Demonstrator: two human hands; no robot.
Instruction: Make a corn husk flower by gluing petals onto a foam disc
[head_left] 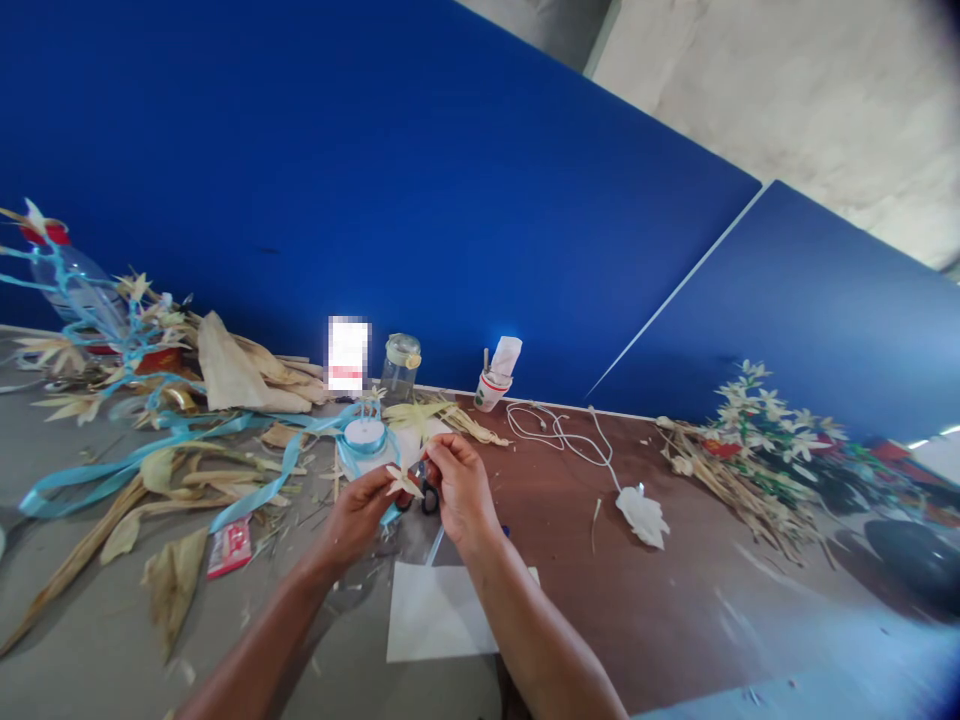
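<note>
Between the fingertips of my left hand [366, 508] is a small cream flower [406, 482] with pointed petals that look like dried husk. My right hand [459, 482] is closed in a pinch just right of the flower; whatever its fingertips hold is too small to make out. Black scissor handles [430, 498] show on the table between the hands, partly covered by them. Just behind stands a roll of light blue ribbon [365, 437], with a small flower on blue stems by it. A white sheet of paper [431, 625] lies under my right forearm.
Dried husks [169, 580], loose blue ribbon [120, 480] and a red packet [230, 547] spread over the left side. A jar [401, 365] and a paper cup [492, 390] stand by the blue partition [420, 180]. A white cable [559, 435] and a flower bunch [765, 410] are to the right.
</note>
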